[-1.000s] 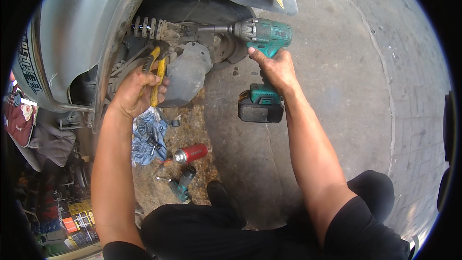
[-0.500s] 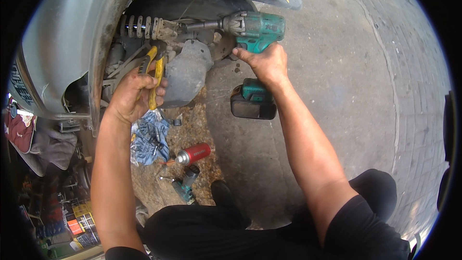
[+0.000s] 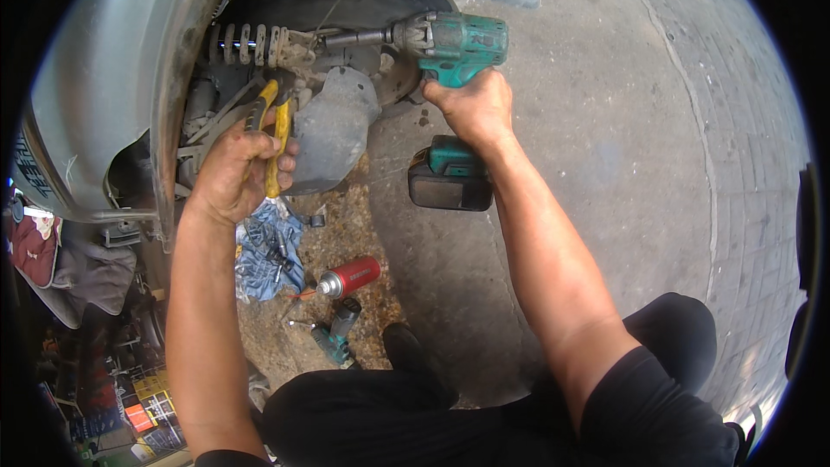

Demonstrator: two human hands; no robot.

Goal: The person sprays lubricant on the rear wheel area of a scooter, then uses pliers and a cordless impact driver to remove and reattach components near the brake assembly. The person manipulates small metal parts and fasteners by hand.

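Left grip (image 3: 230, 166) snug around yellow-handled pliers (image 3: 283, 124), right grip (image 3: 480, 111) around teal impact wrench (image 3: 475, 38)

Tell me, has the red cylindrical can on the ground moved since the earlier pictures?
No. The red cylindrical can keeps its place relative to the small teal-and-black power tool lying beside it.
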